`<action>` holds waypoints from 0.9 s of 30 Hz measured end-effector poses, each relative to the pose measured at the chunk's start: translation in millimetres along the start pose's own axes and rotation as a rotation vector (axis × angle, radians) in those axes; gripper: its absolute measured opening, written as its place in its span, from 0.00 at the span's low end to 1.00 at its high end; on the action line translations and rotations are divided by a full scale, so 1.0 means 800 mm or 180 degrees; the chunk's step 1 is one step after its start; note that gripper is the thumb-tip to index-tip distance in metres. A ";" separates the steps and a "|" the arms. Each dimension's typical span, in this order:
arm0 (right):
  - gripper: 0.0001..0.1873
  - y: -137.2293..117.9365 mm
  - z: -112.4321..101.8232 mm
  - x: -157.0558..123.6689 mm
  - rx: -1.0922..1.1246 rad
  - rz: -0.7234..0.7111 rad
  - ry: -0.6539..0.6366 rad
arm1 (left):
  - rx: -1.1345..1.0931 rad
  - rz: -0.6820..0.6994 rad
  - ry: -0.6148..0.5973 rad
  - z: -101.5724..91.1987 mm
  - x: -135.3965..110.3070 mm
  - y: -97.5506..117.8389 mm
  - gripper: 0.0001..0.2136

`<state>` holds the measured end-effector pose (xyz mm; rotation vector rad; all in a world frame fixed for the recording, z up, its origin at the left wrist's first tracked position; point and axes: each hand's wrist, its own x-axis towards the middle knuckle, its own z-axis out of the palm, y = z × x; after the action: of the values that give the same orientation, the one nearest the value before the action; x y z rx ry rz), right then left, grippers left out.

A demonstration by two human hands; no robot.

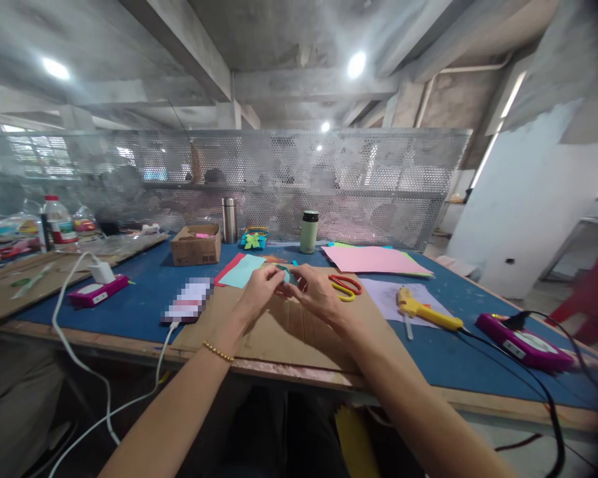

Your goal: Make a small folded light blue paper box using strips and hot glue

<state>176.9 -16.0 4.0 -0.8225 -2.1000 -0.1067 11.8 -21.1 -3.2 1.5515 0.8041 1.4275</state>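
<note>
My left hand [260, 289] and my right hand [317, 292] meet above a brown cardboard sheet [284, 332] on the blue table. Both pinch a small teal paper piece [286, 275] between fingertips. A gold bracelet circles my left wrist. Red and yellow scissors [346, 286] lie just right of my right hand. A light blue paper sheet [242, 271] with a red edge lies just beyond my left hand.
A yellow glue gun [426, 312] lies on white paper at right, near a purple power strip [525, 342]. A phone [188, 302], another purple strip [98, 291], a cardboard box [196, 245], a steel flask [229, 220], a green tumbler [309, 232] and pink paper [373, 259] lie around. A mesh screen stands behind.
</note>
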 end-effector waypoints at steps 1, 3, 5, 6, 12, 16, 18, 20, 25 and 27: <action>0.10 0.002 0.002 0.000 -0.0048 0.0000 0.0032 | 0.0071 0.0023 0.0018 0.000 0.000 0.000 0.11; 0.10 0.006 0.007 -0.001 -0.0137 0.0005 0.0083 | 0.0184 0.0064 0.0035 0.000 0.000 0.001 0.11; 0.11 0.011 0.012 -0.002 -0.0229 -0.0018 0.0081 | 0.0258 0.0099 0.0029 0.000 -0.001 0.002 0.12; 0.11 0.013 0.014 -0.003 -0.0277 -0.0035 0.0089 | 0.0284 0.0112 0.0017 0.000 -0.001 0.002 0.12; 0.08 0.015 0.015 -0.005 -0.0385 -0.0025 0.0222 | 0.0311 0.0116 -0.0010 -0.001 0.000 0.000 0.14; 0.09 0.012 0.014 -0.004 -0.0244 -0.0100 0.0264 | 0.0364 0.0053 -0.0085 -0.002 0.000 0.000 0.15; 0.10 0.011 0.015 -0.004 -0.0222 -0.0162 0.0327 | 0.0396 0.0029 -0.0117 -0.001 -0.001 0.001 0.15; 0.11 0.011 0.016 -0.004 -0.0226 -0.0200 0.0374 | 0.0429 0.0069 -0.0082 -0.001 -0.001 0.002 0.14; 0.10 0.014 0.016 -0.003 -0.0184 -0.0155 0.0217 | 0.0478 0.0236 0.0003 0.000 -0.003 0.006 0.12; 0.09 0.016 0.017 -0.003 -0.0182 -0.0115 0.0193 | 0.0547 0.0268 -0.0016 0.001 -0.004 0.007 0.12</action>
<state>175.9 -2.2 -9.3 -0.8057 -2.0634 -0.2094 11.4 -26.4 0.9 1.7361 0.8871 1.4452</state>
